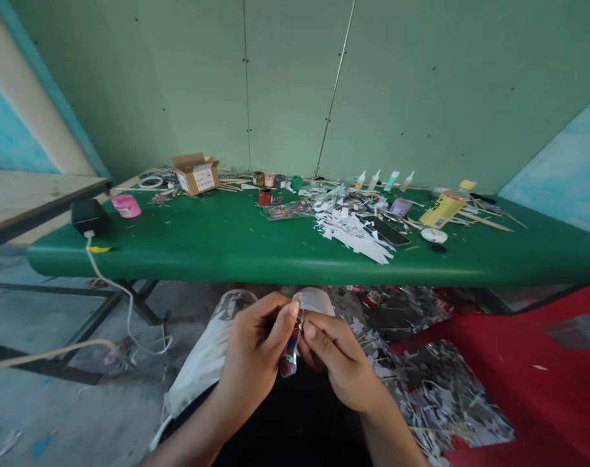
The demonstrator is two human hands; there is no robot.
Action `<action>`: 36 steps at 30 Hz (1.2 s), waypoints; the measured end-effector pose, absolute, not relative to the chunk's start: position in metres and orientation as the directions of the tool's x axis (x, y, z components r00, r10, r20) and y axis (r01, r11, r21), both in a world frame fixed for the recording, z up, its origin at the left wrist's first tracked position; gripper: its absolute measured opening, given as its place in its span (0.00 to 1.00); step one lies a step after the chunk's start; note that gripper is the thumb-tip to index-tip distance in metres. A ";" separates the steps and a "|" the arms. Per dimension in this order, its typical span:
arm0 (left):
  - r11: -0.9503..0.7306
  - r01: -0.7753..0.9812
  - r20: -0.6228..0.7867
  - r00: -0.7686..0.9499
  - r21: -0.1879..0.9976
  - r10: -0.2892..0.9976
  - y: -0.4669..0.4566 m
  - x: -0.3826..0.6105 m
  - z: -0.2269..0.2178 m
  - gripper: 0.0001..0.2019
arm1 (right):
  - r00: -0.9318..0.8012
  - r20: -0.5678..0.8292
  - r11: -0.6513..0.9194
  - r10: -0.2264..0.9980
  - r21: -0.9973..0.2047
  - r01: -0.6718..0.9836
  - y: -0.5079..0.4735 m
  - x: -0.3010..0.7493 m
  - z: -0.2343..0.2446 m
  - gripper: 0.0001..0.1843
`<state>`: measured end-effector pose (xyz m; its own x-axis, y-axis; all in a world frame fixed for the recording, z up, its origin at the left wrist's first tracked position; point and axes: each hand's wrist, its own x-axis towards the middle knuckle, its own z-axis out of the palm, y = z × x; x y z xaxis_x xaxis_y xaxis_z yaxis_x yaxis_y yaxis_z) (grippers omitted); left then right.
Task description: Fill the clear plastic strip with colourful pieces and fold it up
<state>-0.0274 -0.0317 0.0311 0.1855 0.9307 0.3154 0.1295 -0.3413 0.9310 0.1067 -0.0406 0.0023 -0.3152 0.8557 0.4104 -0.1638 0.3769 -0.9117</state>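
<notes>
Over my lap, in front of the table edge, my left hand is closed around a small shiny plastic packet with red, blue and green bits in it. The thumb presses on its upper end. My right hand is closed beside it, thumb and fingers pinched at the packet's right edge. What lies between the right fingertips is mostly hidden. A similar flat clear packet with reddish bits lies on the green-covered table.
White paper scraps, a dark phone, a white computer mouse, a yellow-labelled bottle, small paint jars and an open cardboard box are on the table. A red chair stands at right. Scraps litter the floor.
</notes>
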 end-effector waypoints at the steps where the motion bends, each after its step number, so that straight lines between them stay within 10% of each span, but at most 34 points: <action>1: -0.334 0.132 0.307 0.184 0.933 0.934 -0.032 -0.027 0.031 0.16 | -0.320 0.406 0.371 0.856 -0.914 -0.165 -0.041 0.107 0.003 0.22; 25: -0.296 0.158 0.290 0.061 0.942 0.955 -0.018 -0.032 0.027 0.15 | -0.570 0.356 0.411 0.741 -0.911 -0.034 -0.035 0.113 0.001 0.22; 36: -0.407 0.210 0.400 0.074 0.889 0.913 -0.021 -0.029 0.029 0.12 | -0.170 0.404 0.387 0.899 -0.914 -0.123 -0.032 0.101 -0.004 0.22</action>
<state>-0.0290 -0.0206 0.0293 0.0743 0.9133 0.4004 0.2101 -0.4069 0.8890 0.1012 -0.0322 -0.0041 -0.1703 0.8989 0.4037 -0.1227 0.3871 -0.9138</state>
